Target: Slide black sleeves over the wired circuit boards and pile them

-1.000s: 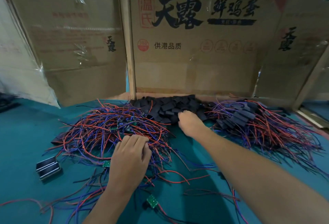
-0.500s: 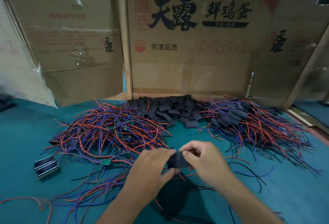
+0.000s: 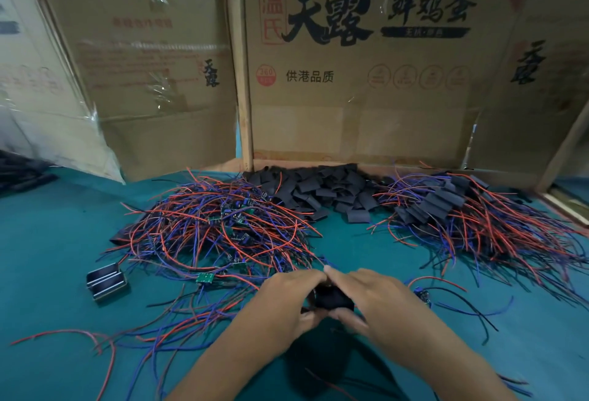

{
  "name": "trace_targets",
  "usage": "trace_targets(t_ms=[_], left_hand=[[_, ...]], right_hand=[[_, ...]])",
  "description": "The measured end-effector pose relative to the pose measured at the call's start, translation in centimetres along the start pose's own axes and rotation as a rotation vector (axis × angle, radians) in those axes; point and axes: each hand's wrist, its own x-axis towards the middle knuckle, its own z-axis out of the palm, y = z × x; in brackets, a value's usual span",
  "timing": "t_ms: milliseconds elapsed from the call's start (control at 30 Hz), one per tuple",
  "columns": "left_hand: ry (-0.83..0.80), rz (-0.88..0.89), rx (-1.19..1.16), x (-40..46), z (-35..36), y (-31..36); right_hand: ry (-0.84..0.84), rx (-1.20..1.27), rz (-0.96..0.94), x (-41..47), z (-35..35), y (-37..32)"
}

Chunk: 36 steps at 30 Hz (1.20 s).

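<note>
1. Your left hand and your right hand meet low in the middle, just above the green surface.
2. Both hands pinch one black sleeve between thumb and fingers. Your left hand holds its left end and your right hand holds its right side.
3. The sleeve looks soft, flat and dull, like a short squashed tube. You cannot tell if a board is inside it.
4. The surface is smooth and teal green, like a mat.
5. To the left lies a big messy heap of wired boards. The wires are thin, bendy and red, blue and black. Small green boards show among them, and one green board lies at the near edge.
6. At the back, in the middle, is a pile of empty sleeves. They are flat black pieces lying all ways.
7. To the right is the finished pile. Black sleeves lie in a row there, with red and blue wires fanning out to the right.
8. One loose wired board lies just beside your right hand.
9. Two small shiny metal boxes lie on the left, side by side.
10. Brown cardboard boxes stand like a wall at the back, with black letters and clear tape.
</note>
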Motion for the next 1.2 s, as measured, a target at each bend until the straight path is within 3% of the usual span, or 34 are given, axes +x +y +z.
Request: trace_targets(t_ms=[133, 233, 333, 433, 700, 933, 1067, 1200], left_hand=[[-0.038, -0.067, -0.015, -0.6, -3.1, -1.6], [-0.011, -0.275, 0.264, -3.0, -8.4, -6.8], [-0.109, -0.488, 0.362, -4.8, -10.4, -9.8], [-0.167, -0.491, 0.384, -4.4, -9.0, -10.6], [-0.051, -0.413, 0.395, -3.9, -9.1, -9.3], [-0.046, -0.333, 0.39, -3.7, -9.4, -8.1], [0.239, -0.283, 0.188, -3.3, -9.7, -7.0], [0.601, -0.303, -0.211, -2.5, -9.7, -5.7]], right_hand=[[0.055, 0.052, 0.021, -0.2, 0.6, 0.6], [0.172, 0.176, 0.063, -0.6, 0.9, 1.2], [0.255, 0.215, 0.073, -0.8, 0.9, 1.3], [0.273, 0.236, 0.069, -0.9, 0.9, 1.0], [0.362, 0.29, 0.141, -1.0, 0.2, 1.6], [0.395, 0.309, 0.204, -1.1, 0.1, 1.6], [0.481, 0.38, 0.313, -0.9, -0.4, 2.1], [0.507, 0.429, 0.39, -1.0, -0.6, 2.6]])
